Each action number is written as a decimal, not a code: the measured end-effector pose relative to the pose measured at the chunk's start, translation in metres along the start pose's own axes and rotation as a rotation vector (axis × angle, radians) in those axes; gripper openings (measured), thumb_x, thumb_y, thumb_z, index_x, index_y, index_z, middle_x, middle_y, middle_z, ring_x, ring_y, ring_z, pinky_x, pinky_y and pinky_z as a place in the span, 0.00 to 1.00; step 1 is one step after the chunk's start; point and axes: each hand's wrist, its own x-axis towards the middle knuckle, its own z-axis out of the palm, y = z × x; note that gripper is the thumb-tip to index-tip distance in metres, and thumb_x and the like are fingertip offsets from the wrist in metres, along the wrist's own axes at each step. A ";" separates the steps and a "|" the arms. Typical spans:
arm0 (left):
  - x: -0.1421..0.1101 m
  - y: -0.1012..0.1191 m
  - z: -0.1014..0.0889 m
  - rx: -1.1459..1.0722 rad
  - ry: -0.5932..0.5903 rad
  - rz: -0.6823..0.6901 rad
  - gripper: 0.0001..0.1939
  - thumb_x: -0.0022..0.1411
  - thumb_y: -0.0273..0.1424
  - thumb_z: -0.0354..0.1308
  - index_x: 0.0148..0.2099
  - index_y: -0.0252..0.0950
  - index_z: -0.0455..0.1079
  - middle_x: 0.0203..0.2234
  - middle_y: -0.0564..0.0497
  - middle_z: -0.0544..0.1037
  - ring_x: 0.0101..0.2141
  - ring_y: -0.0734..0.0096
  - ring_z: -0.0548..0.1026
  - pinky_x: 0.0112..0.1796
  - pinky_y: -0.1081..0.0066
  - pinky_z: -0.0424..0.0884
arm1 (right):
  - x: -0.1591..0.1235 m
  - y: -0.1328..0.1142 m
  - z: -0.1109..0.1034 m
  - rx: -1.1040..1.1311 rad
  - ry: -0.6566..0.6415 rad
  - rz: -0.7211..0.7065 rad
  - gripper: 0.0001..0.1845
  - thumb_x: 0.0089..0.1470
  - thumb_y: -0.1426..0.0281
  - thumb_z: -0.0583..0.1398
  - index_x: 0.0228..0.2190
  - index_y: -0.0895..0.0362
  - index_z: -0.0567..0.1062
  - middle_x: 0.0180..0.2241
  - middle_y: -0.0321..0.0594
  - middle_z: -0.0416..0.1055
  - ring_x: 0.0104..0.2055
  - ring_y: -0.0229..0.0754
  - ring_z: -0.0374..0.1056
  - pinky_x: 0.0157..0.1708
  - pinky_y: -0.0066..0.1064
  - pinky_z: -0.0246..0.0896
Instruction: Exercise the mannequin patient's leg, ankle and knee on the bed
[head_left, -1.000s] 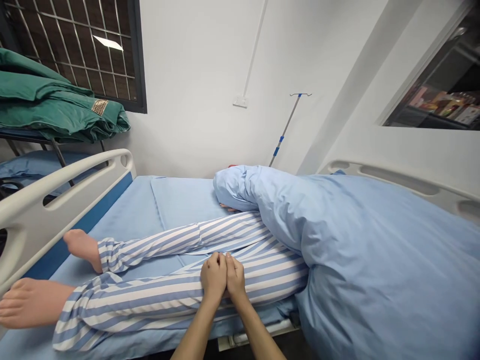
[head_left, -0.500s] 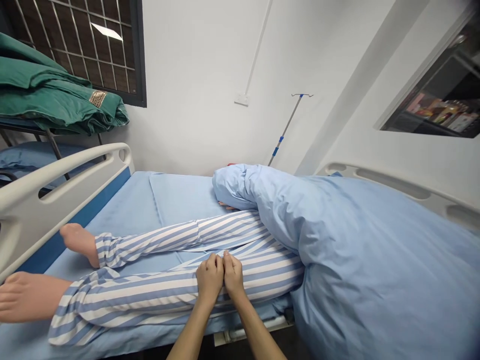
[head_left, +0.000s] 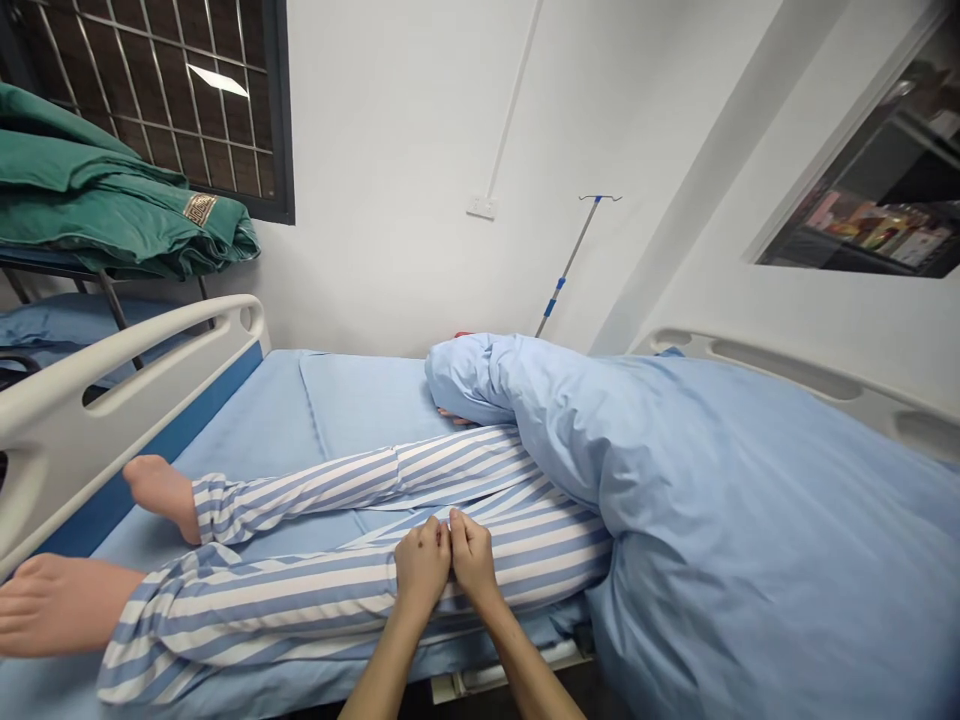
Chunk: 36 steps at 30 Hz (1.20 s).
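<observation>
A figure in blue-and-white striped trousers (head_left: 315,590) lies on a hospital bed, bare feet (head_left: 64,605) to the left. A light blue duvet (head_left: 697,480) covers its upper half. My left hand (head_left: 421,565) and my right hand (head_left: 471,555) rest side by side on the near thigh, knuckles up and fingers curled down onto the striped cloth. The fingertips are hidden, so whether they pinch the fabric does not show.
A white and blue footboard (head_left: 112,380) stands at the left, a white side rail (head_left: 795,370) at the far right. An IV pole (head_left: 570,260) rises behind the bed. Folded green cloth (head_left: 112,210) lies on a rack at the left.
The hands stay on the thigh in nearly the same place; the fingers curl slightly more. The view shifts a little.
</observation>
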 end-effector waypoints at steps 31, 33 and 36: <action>0.002 0.006 0.003 -0.107 -0.001 -0.010 0.14 0.61 0.32 0.43 0.27 0.39 0.67 0.22 0.52 0.75 0.27 0.72 0.70 0.28 0.73 0.53 | 0.004 0.002 -0.001 0.178 0.046 0.124 0.23 0.54 0.56 0.49 0.15 0.57 0.56 0.15 0.30 0.50 0.19 0.32 0.47 0.19 0.25 0.45; 0.001 0.004 0.004 -0.082 0.010 0.005 0.14 0.61 0.32 0.44 0.28 0.39 0.67 0.23 0.51 0.75 0.27 0.72 0.71 0.28 0.73 0.53 | 0.003 -0.006 -0.005 0.093 0.034 0.076 0.23 0.55 0.58 0.49 0.15 0.57 0.57 0.15 0.30 0.51 0.19 0.32 0.48 0.20 0.25 0.45; 0.000 0.003 0.003 -0.069 0.010 0.018 0.14 0.61 0.32 0.44 0.28 0.39 0.68 0.23 0.51 0.75 0.26 0.72 0.70 0.27 0.73 0.52 | 0.003 -0.014 -0.011 -0.013 -0.025 -0.014 0.22 0.56 0.61 0.49 0.15 0.57 0.58 0.14 0.30 0.52 0.19 0.32 0.49 0.21 0.26 0.43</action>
